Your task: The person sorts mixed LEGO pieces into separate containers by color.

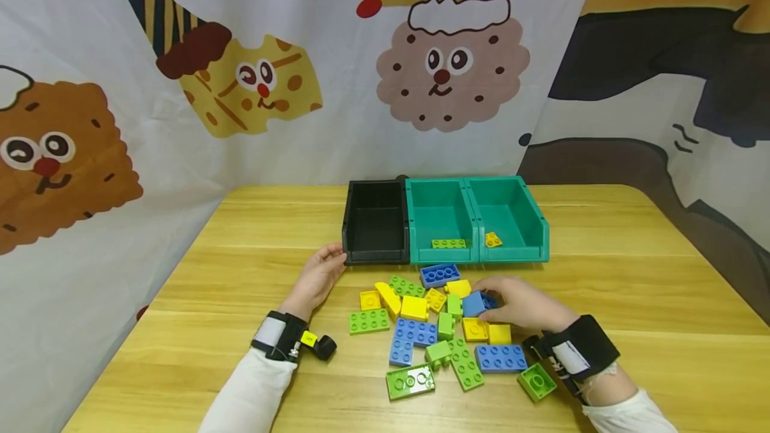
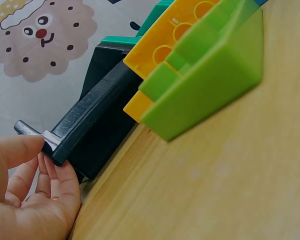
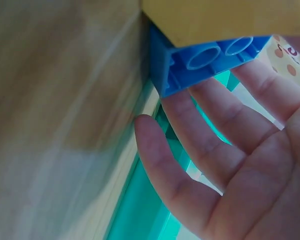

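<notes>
My left hand is at the front left corner of the black bin. In the left wrist view its thumb and fingers pinch the bin's front lip. My right hand reaches into the right side of the brick pile, thumb and fingers about a blue brick. The right wrist view shows fingertips against a blue brick with its hollow underside showing, partly covered by a yellow brick. The thumb is mostly hidden there.
Two teal bins adjoin the black one; one holds a green brick, the other a yellow brick. Loose bricks lie in front, among them a green plate and a blue brick. A printed curtain hangs behind the table.
</notes>
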### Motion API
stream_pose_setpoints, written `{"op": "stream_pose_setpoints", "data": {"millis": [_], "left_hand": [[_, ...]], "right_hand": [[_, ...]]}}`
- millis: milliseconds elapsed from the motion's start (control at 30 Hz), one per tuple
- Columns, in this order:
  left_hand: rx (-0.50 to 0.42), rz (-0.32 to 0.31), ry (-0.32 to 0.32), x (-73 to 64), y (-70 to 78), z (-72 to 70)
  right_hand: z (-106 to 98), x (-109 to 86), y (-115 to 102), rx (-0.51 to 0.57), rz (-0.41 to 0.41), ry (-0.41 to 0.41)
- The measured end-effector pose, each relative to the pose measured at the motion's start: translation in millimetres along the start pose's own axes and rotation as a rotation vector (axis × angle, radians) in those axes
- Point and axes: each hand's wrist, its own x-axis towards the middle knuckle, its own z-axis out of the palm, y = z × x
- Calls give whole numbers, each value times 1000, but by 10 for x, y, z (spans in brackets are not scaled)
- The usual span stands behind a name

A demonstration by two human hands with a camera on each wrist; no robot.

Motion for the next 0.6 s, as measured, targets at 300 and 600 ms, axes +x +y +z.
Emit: {"op": "stream_pose_setpoints", "data": {"millis": [300,600], "left_hand": [[7,-3,-4,6,5,-10],[-3,17,-1,-3,-12,-16]], "right_hand": [[1,1,-4,15,7,-8],[-4,0,-10,10,7,2]]}}
